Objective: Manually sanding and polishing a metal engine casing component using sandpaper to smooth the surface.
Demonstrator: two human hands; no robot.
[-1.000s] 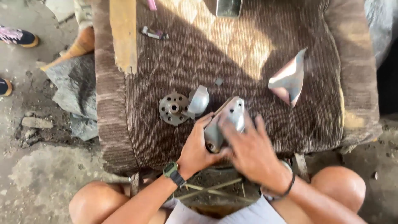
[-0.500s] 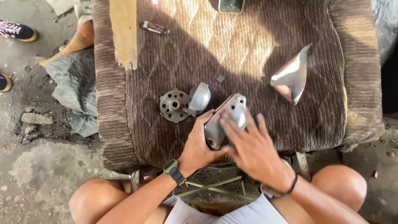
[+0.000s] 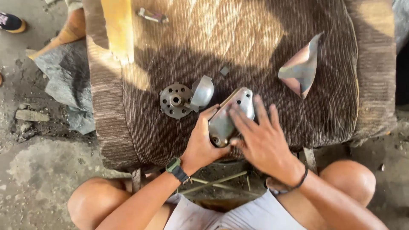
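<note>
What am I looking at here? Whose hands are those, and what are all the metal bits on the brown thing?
You are seeing through a camera worn on a person's head, so it looks straight down at their own two hands and bare knees. The person sits on the ground in front of a brown ribbed cushion used as a work surface.

The left hand, with a watch on its wrist, grips a shiny grey metal cover from the side. The right hand, with a dark band on its wrist, lies flat over the same cover with fingers spread.

Beside them on the cushion lie a round metal disc with holes, a small curved shiny piece touching it, and farther right a folded, pointed piece of sheet. A yellowish wooden plank rests at the upper left.
</note>
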